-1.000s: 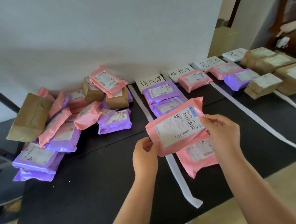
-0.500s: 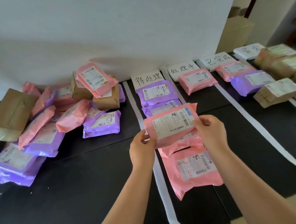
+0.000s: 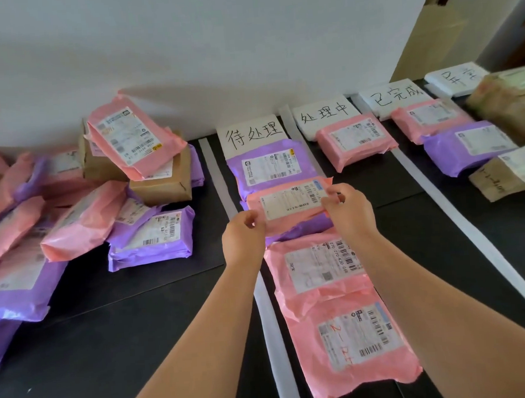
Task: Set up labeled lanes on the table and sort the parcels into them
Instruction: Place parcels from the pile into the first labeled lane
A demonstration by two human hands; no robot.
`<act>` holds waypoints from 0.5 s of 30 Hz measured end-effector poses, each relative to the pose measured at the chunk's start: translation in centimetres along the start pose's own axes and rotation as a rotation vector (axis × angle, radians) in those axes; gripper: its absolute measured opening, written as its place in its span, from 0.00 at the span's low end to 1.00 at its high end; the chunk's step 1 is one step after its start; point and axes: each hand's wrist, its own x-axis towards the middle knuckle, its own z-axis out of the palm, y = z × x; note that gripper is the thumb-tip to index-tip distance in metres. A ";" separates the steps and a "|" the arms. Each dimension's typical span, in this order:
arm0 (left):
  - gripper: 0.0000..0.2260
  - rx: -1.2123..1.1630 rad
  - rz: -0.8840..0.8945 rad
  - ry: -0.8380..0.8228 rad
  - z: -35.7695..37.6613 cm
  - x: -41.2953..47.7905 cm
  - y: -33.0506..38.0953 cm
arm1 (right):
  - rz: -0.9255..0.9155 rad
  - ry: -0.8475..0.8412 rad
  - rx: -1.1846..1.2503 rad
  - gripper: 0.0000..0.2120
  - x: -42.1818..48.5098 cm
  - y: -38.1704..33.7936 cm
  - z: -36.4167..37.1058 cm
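Black table (image 3: pixel 141 344) filled the lower part of the frame, and a plain white wall (image 3: pixel 215 48) stood behind it. A white strip (image 3: pixel 220 176) ran down just left of the centre and a second strip (image 3: pixel 459 217) ran at the right, so the table was cut into lanes. At the top of the lanes lay handwritten cards: the first card (image 3: pixel 252 134), the second card (image 3: pixel 323 115) and the third card (image 3: pixel 396 96).

Both my hands were at the centre of the frame, over the first lane. My left hand (image 3: pixel 243 230) pinched the left edge of a pink parcel (image 3: pixel 289 201) with the fingers curled. My right hand (image 3: pixel 349 212) pinched its right edge between thumb and fingertips. The parcel faced label up, above a lower purple parcel (image 3: pixel 300 230); I could not tell if it touched it.

Higher in the same lane an upper purple parcel (image 3: pixel 271 167) lay against the first card. Toward the bottom of the frame lay a middle pink parcel (image 3: pixel 318 272), overlapping the nearest pink parcel (image 3: pixel 353 341).

In the second lane one far pink parcel (image 3: pixel 356 139) lay on the edge of the second card. At the left of the frame a heap of parcels (image 3: pixel 87 215), pink, purple and brown, was piled against the wall.
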 end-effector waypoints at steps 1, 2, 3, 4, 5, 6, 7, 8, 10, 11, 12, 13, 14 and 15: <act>0.13 0.002 -0.004 -0.014 0.2 0.4 -0.3 | -0.004 -0.004 -0.022 0.15 0.4 0.1 0.3; 0.13 0.003 -0.007 -0.025 0.4 0.7 -0.7 | -0.009 -0.006 -0.047 0.15 0.6 0.1 0.6; 0.13 0.005 -0.003 -0.032 0.5 0.9 -1.0 | -0.009 -0.009 -0.075 0.15 0.8 0.2 0.8; 0.13 0.010 0.008 -0.038 0.8 1.0 -1.3 | -0.002 -0.015 -0.104 0.14 0.9 0.3 0.9; 0.13 0.022 0.022 -0.043 1.0 1.1 -1.6 | 0.012 -0.020 -0.125 0.14 1.0 0.3 1.0; 0.12 0.035 0.035 -0.048 1.3 1.1 -2.0 | 0.027 -0.026 -0.139 0.14 1.1 0.5 1.2; 0.12 0.043 0.043 -0.051 1.5 1.0 -2.2 | 0.036 -0.028 -0.151 0.14 1.1 0.6 1.3; 0.12 0.040 0.044 -0.051 1.7 0.9 -2.4 | 0.042 -0.030 -0.158 0.14 1.0 0.7 1.3; 0.11 0.028 0.043 -0.041 2.0 0.7 -2.5 | 0.045 -0.027 -0.160 0.14 0.9 0.9 1.4; 0.11 0.029 0.048 -0.034 2.0 0.6 -2.5 | 0.045 -0.022 -0.161 0.14 0.8 0.9 1.4; 0.12 0.033 0.054 -0.029 2.0 0.5 -2.4 | 0.044 -0.015 -0.159 0.14 0.7 0.8 1.4; 0.12 0.034 0.064 -0.025 2.0 0.4 -2.3 | 0.041 -0.007 -0.156 0.14 0.6 0.7 1.3; 0.12 0.032 0.074 -0.022 1.9 0.3 -2.2 | 0.036 0.000 -0.150 0.14 0.5 0.6 1.2; 0.13 0.028 0.084 -0.021 1.7 0.2 -2.1 | 0.030 0.007 -0.144 0.14 0.4 0.5 1.0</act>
